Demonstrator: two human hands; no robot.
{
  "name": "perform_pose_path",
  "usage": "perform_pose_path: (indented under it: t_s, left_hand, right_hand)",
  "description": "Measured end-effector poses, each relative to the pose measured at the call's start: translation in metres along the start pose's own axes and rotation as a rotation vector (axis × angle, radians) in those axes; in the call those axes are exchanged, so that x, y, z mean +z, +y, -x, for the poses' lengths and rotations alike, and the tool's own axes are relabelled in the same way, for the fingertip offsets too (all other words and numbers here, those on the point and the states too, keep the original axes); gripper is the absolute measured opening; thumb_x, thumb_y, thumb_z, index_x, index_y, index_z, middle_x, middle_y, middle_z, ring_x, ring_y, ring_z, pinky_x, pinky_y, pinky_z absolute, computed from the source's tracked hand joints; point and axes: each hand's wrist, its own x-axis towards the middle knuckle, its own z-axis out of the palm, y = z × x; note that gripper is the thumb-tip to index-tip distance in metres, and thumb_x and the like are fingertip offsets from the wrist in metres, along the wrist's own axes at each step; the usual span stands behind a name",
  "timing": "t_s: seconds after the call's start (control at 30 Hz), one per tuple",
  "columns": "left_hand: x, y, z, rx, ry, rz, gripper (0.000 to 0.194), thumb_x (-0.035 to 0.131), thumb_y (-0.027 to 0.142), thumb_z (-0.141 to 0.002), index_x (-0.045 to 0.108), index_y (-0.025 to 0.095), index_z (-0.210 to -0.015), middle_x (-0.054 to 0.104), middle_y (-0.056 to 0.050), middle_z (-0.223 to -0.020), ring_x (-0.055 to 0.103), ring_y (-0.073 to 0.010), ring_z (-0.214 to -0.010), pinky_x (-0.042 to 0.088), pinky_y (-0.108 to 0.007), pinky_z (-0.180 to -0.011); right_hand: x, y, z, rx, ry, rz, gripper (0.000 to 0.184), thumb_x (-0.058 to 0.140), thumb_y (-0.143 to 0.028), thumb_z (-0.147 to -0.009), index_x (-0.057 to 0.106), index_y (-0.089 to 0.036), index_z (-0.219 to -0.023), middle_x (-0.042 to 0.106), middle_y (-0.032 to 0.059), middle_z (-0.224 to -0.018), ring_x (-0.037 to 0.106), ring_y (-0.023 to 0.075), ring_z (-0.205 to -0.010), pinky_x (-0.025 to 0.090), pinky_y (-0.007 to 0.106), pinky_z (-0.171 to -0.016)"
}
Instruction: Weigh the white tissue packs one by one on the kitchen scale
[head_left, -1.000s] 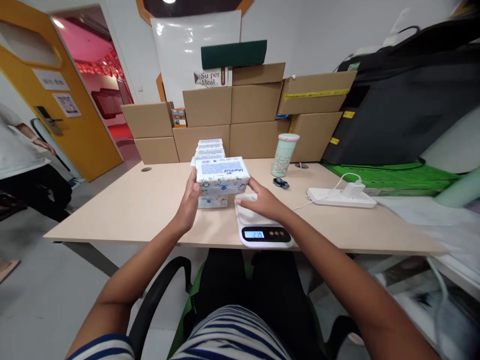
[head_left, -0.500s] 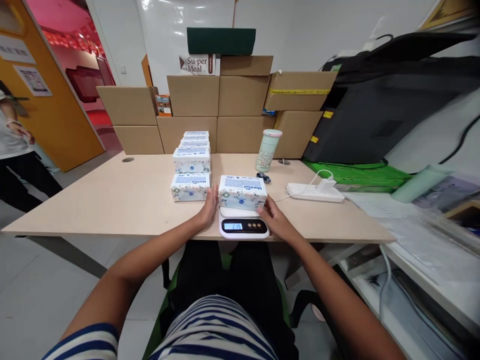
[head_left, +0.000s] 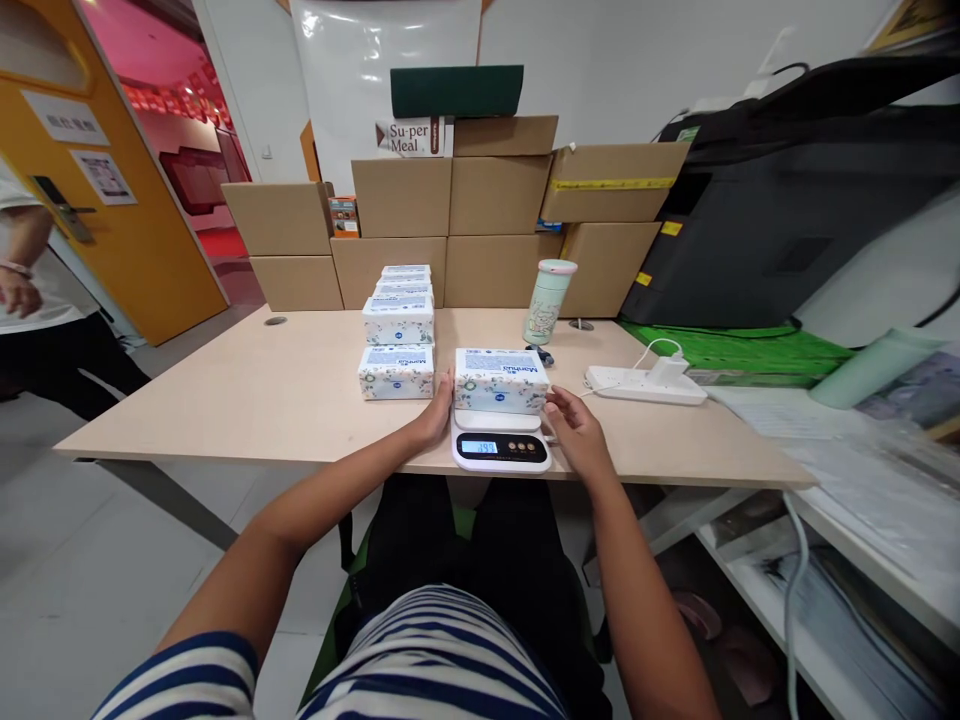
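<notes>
Left of the scale, the packs [head_left: 397, 374] stand close enough that a sideways swing of your left hand [head_left: 437, 415] could knock the front one. That hand is unclenched at the scale's left edge, beside the box [head_left: 501, 382]; you hold nothing in it, and I can't tell whether it brushes the box or the scale [head_left: 501, 420], which could skew the reading. The box sits on the scale, covering most of its plate, so a nudge could slide it off-centre. Your right hand [head_left: 579, 432], at the scale's right, is loosely curled and released, fingertips right by the box; contact there is unclear, and pressure could also disturb the number. The scale sits near the table's [head_left: 315, 415] front edge, so a hard bump towards you could tip it over.
</notes>
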Motion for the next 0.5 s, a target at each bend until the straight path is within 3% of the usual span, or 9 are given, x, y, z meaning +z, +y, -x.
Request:
perform_pose_path:
  t_s: [0.1,0.27,0.5]
  left_hand:
    - [0.002,0.002,0.0,-0.046,-0.021,0.006,0.086,0.024,0.081,-0.104,0.048,0.028,-0.166,0.05,-0.006,-0.169,0.03,-0.031,-0.167,0.015,-0.054,-0.141]
    - [0.006,0.008,0.001,-0.053,-0.057,0.035,0.085,0.021,0.078,-0.106,0.049,0.024,-0.166,0.049,-0.007,-0.17,0.029,-0.0303,-0.167,0.016,-0.053,-0.141]
    - [0.009,0.011,0.001,-0.064,-0.057,0.071,0.078,0.027,0.071,-0.109,0.041,0.024,-0.17,0.05,-0.008,-0.169,0.033,-0.0311,-0.165,0.013,-0.053,-0.142]
  right_hand:
    - [-0.001,-0.001,-0.001,0.067,-0.066,-0.012,0.074,0.073,-0.071,-0.084,0.07,-0.023,-0.14,0.074,0.017,-0.139,0.073,0.0338,-0.12,0.066,0.051,-0.093]
    - [-0.001,-0.007,-0.001,0.063,-0.098,-0.022,0.067,0.075,-0.066,-0.081,0.074,-0.022,-0.132,0.079,0.0138,-0.124,0.074,0.0296,-0.108,0.066,0.047,-0.089]
    - [0.0,-0.015,-0.001,0.133,-0.09,-0.025,0.074,0.077,-0.07,-0.075,0.074,-0.021,-0.13,0.08,0.0115,-0.111,0.073,0.0267,-0.092,0.066,0.042,-0.072]
